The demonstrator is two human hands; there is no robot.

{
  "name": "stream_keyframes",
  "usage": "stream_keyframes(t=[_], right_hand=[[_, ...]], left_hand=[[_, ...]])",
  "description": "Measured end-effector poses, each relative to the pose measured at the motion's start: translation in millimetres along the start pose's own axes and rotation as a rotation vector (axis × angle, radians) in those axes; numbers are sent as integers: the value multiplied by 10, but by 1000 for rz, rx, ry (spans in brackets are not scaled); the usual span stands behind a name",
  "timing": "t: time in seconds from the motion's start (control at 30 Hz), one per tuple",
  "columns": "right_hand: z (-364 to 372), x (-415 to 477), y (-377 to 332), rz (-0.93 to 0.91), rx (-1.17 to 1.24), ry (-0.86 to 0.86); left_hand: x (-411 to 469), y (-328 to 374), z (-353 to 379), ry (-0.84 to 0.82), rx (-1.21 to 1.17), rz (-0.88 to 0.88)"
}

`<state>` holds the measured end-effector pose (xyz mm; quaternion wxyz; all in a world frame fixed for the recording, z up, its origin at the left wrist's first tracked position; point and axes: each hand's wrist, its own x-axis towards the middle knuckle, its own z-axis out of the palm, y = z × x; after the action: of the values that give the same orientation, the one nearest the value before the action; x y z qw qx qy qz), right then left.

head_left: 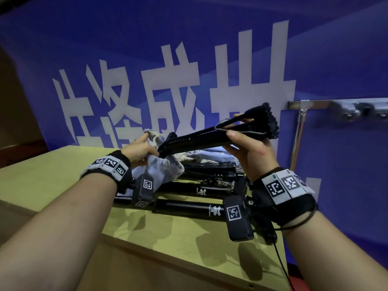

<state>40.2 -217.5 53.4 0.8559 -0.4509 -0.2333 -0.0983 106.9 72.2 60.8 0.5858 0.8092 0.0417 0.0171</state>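
A folded black tripod [201, 137] is held in the air above the table, its rubber feet pointing up and to the right. My right hand [249, 150] grips it near the feet end. My left hand [139, 151] holds the mouth of a pale grey drawstring bag [165, 166], and the tripod's lower end sits at the bag's opening. Both wrists wear black bands with square printed markers and small black devices.
Several more black folded tripods [189, 206] and another pale bag lie on the yellow-green table [63, 171]. A blue banner with big white characters [168, 80] stands behind. A metal rack [300, 131] is fixed at the right.
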Motion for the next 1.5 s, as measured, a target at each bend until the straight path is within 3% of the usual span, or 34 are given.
stream_keyframes(t=[0.3,0.73,1.2,1.5], right_hand=[[94,-50,-147,-29,-92,-248],[88,-30,-227,57,-105,-390],[189,92,-155,109,-21,-160],[343,161,-99,72,-112,-7]], left_hand=[[-26,-19,-56,47,-165,-2],[-164,130,22,-9,-271,105],[-279,392,184,-137,-318,209],[-432,696,507,-323,-240,293]])
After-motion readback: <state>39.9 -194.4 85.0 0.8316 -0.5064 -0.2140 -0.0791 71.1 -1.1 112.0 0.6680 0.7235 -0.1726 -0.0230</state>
